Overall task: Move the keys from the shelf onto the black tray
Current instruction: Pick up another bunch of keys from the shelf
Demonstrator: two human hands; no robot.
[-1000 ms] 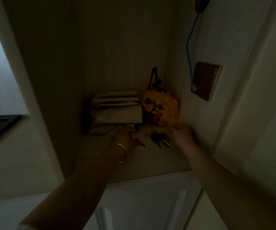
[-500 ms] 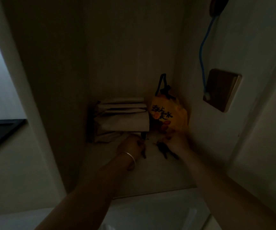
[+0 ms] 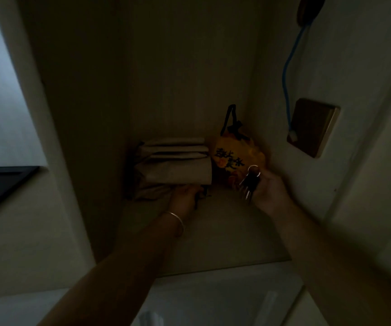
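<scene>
Right hand (image 3: 269, 191) fingers (image 3: 263, 178) curled round a bunch of keys (image 3: 249, 182), palm turned up, ring end near the thumb, blades hanging toward the wrist side; bunch lifted clear of the shelf (image 3: 213, 238), just in front of the orange bag (image 3: 239, 158). Left hand (image 3: 185, 196) palm down left of the orange bag, fingertips bunched over a small dark thing (image 3: 201, 196) on the shelf board, possibly a second key; too dark to tell pinched or only touched. Thin bangle (image 3: 178, 220) on that wrist. Likely handling: keys small, rigid metal, light, loose on the ring so blades swing and slide; smooth metal, slippery in a loose palm; not fragile. Best hold judged at the ring or round the gathered heads, fingers closed fully so nothing dangles free. Outward from the orange bag: folded beige cloth stack (image 3: 175, 165) touching its left side, bag tucked in the back right corner of the niche, brown wall plate (image 3: 312, 128) up on the right wall with a blue cable (image 3: 286, 78) running to it. Black tray (image 3: 1, 182) well apart, far left of the orange bag, outside the niche, only its corner in view. Carry to tray not yet begun.
</scene>
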